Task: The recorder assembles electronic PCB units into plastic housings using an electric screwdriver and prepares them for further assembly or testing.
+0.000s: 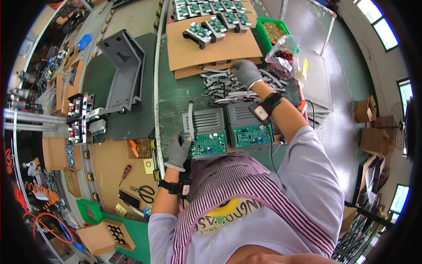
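Observation:
Two grey housings with green circuit boards sit side by side on the green bench, the left unit (205, 132) and the right unit (248, 126). My left hand (178, 150), in a grey glove, grips the left unit's lower left corner, where a grey flat ribbon cable (191, 119) stands up. My right hand (246, 72), also gloved, reaches forward onto a pile of grey ribbon cables (224, 86), fingers curled down on them. Whether it holds one cannot be told. Both wrists wear black straps.
Cardboard sheets (220, 46) carry several finished board assemblies at the back. A green bin (272, 31) and a plastic bag of red parts (283, 59) lie right of them. A large grey housing (121, 70) rests on the left belt. Scissors (145, 191) and a screwdriver (125, 172) lie at lower left.

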Tool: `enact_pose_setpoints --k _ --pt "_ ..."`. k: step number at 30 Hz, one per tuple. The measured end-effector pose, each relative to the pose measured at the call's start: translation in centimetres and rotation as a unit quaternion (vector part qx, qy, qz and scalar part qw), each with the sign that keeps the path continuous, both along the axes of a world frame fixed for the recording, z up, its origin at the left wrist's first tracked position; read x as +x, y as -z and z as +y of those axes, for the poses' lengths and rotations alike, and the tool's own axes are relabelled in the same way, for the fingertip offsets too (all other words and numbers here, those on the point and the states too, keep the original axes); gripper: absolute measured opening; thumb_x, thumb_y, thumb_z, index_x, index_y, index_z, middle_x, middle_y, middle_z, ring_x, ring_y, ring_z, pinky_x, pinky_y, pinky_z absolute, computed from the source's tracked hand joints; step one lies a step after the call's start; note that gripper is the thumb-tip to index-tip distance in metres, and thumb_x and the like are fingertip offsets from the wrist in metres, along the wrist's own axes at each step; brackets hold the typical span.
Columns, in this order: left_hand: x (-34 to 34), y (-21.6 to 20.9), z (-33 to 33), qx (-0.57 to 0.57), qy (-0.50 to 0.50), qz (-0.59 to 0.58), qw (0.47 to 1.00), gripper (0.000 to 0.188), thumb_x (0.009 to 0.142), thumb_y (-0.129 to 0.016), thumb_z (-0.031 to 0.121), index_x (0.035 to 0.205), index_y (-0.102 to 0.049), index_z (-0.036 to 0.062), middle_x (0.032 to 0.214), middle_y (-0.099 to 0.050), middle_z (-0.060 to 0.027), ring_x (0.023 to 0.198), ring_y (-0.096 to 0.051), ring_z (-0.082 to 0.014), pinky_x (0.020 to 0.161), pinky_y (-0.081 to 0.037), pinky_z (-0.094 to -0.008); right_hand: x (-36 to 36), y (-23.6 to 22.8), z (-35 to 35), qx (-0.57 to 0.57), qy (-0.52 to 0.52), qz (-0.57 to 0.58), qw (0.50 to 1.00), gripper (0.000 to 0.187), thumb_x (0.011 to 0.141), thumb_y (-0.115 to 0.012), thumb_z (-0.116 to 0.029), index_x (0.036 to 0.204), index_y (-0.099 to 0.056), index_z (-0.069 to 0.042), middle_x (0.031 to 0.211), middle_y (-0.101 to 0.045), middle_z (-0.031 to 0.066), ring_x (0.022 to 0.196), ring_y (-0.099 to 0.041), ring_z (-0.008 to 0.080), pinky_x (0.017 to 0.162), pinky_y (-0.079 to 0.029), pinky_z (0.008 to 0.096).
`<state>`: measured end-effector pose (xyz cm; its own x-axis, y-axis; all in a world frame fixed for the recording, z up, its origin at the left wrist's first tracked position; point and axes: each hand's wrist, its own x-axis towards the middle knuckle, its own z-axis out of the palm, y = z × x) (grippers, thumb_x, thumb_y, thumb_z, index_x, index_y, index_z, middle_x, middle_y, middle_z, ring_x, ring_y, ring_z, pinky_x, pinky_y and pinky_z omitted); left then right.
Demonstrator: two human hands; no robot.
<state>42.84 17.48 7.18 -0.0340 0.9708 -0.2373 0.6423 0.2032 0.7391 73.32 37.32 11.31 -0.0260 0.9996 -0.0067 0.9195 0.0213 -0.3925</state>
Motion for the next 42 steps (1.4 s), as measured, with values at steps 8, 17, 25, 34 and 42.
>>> enact_pose_setpoints --k 8,17,25,34,42 --pt "-0.6 1.4 0.5 0.015 0.017 0.001 1.0 0.052 0.078 -0.058 0.037 0.114 -0.046 0.0016 0.096 -0.059 -0.0197 0.089 -0.057 -0.0317 0.076 -0.043 -0.0358 8.0 -2.9 -10.1 0.007 0.081 0.568 0.819 0.022 0.074 -0.057 -0.005 0.096 -0.064 -0.003 0.079 -0.061 -0.0005 0.068 -0.052 0.006 0.063 -0.044 0.0202" --pt "-0.3 2.2 0.2 0.109 0.017 -0.03 0.993 0.05 0.079 -0.058 0.033 0.114 -0.043 0.0015 0.097 -0.059 -0.0179 0.088 -0.059 -0.0285 0.075 -0.044 -0.0345 3.3 1.0 -20.4 0.114 -0.109 0.193 0.969 0.012 0.058 -0.058 -0.01 0.069 -0.057 -0.006 0.071 -0.058 0.0065 0.072 -0.055 0.0253 0.064 -0.046 0.0347" --pt "0.2 0.2 0.2 0.033 0.015 0.012 0.999 0.041 0.081 -0.058 0.022 0.11 -0.045 -0.0036 0.097 -0.056 -0.0143 0.087 -0.055 -0.0206 0.077 -0.043 -0.0302 1.3 1.2 -19.8 0.068 -0.131 0.1 0.984 0.009 0.061 -0.055 -0.013 0.068 -0.056 -0.007 0.075 -0.06 0.0042 0.078 -0.056 0.0238 0.068 -0.047 0.0357" --pt "-0.1 -2.6 -0.4 0.262 0.301 0.139 0.906 0.038 0.074 -0.06 0.025 0.104 -0.051 0.0046 0.107 -0.048 -0.0148 0.101 -0.045 -0.0337 0.087 -0.037 -0.0408 1.7 1.4 -19.4 0.036 -0.162 0.087 0.982 0.011 0.063 -0.058 -0.016 0.071 -0.06 -0.009 0.078 -0.061 0.0055 0.081 -0.056 0.0254 0.074 -0.046 0.0369" --pt "0.4 -2.6 -0.9 0.212 0.352 0.179 0.894 0.066 0.077 -0.047 0.055 0.114 -0.044 0.0011 0.116 -0.042 -0.0224 0.109 -0.038 -0.0412 0.091 -0.031 -0.0487 1.7 3.0 -20.1 0.09 -0.12 0.111 0.982 0.01 0.063 -0.063 -0.022 0.07 -0.063 -0.016 0.082 -0.055 0.0013 0.089 -0.048 0.0236 0.072 -0.042 0.0376"
